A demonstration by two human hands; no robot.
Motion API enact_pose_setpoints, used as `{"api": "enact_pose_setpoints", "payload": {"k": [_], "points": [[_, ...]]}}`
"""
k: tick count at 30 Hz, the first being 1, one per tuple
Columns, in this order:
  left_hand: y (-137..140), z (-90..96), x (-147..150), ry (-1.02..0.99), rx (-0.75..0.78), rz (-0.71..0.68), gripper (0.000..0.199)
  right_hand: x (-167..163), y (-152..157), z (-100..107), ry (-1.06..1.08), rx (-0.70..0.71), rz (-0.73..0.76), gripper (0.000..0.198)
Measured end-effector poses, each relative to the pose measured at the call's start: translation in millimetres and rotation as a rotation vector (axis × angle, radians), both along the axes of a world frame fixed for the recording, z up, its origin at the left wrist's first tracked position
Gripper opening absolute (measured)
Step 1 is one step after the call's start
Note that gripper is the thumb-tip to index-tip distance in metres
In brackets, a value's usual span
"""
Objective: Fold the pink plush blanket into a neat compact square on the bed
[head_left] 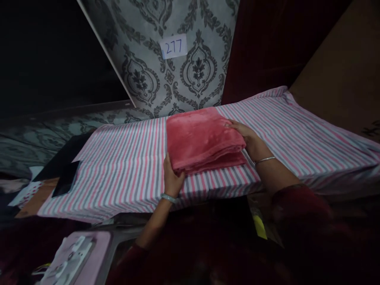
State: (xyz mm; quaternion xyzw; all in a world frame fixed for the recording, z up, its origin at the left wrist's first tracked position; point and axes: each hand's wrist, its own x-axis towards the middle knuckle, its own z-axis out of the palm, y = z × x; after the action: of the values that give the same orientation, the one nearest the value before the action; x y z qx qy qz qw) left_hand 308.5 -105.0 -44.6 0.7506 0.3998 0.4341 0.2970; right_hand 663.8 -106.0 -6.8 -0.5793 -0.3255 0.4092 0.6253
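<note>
A folded pink plush blanket lies on a table spread with a striped cloth. Its layers show along the near edge, which gapes a little towards the right. My left hand grips the near left corner, thumb and fingers closed around the folds, some fingers hidden underneath. At the right side, my right hand holds the blanket's edge, with fingers on top near the far right corner and the rest partly hidden behind the fabric.
A dark phone rests at the table's left end. Behind stands a patterned wall with a paper marked 277. A large dark screen is at upper left. Below left, a pink surface carries a white power strip.
</note>
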Motion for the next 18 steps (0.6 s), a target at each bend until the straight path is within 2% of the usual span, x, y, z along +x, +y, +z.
{"api": "enact_pose_setpoints", "payload": {"k": [3, 6, 9, 11, 13, 15, 18], "points": [[2.5, -1.9, -3.5, -0.081, -0.132, 0.051, 0.084, 0.4, -7.1, -16.3, 0.022, -0.117, -0.059, 0.067], [6.3, -2.0, -9.6, -0.215, -0.335, 0.029, 0.088, -4.2, -14.3, -26.9, 0.006, -0.180, -0.084, 0.074], [8.2, 4.0, -12.8, -0.492, -0.599, -0.008, 0.089, -5.5, -15.2, -26.2, -0.216, -0.201, -0.177, 0.078], [7.1, 11.8, -13.6, -0.682, -0.782, -0.090, 0.078, -2.4, -15.2, -23.9, -0.396, -0.233, -0.258, 0.080], [4.4, 20.4, -13.6, -0.779, -0.919, -0.183, 0.057, 2.1, -17.1, -24.2, -0.460, -0.260, -0.279, 0.080], [0.9, 26.2, -12.1, -0.812, -0.982, -0.213, 0.043, 5.8, -20.5, -27.5, -0.416, -0.256, -0.248, 0.081], [-3.7, 25.0, -4.3, -0.868, -0.969, -0.132, 0.040, 8.0, -25.1, -32.8, -0.358, -0.223, -0.180, 0.085]]}}
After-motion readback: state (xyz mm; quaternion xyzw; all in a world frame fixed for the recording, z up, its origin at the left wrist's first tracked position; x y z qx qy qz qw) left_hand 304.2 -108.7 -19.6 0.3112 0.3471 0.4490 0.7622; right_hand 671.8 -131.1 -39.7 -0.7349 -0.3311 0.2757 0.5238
